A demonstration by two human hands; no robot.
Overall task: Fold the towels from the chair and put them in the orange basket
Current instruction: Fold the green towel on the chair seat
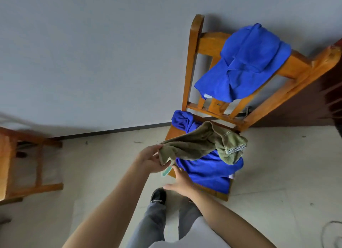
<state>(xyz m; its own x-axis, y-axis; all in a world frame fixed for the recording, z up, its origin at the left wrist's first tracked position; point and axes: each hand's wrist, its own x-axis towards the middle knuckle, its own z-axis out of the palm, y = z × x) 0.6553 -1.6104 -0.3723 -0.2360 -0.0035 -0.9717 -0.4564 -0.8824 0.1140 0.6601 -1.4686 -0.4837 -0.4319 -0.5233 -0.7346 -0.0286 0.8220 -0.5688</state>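
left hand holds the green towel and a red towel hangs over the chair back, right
No: a blue towel, not a red one, hangs over the chair back, as the head view shows. The left hand does hold the green towel.

Pale grey wall (92, 53), plain, fills the upper view. A dark skirting strip (111, 131) runs along its foot. Light tiled floor (277, 164) with scattered dark specks (137, 142). Second piece of wooden furniture (27, 155) at the left edge, blurred, type unclear. Dark brown wooden panel (314, 107) at the right edge. Thin looped cable (331, 233) on the floor, lower right corner.
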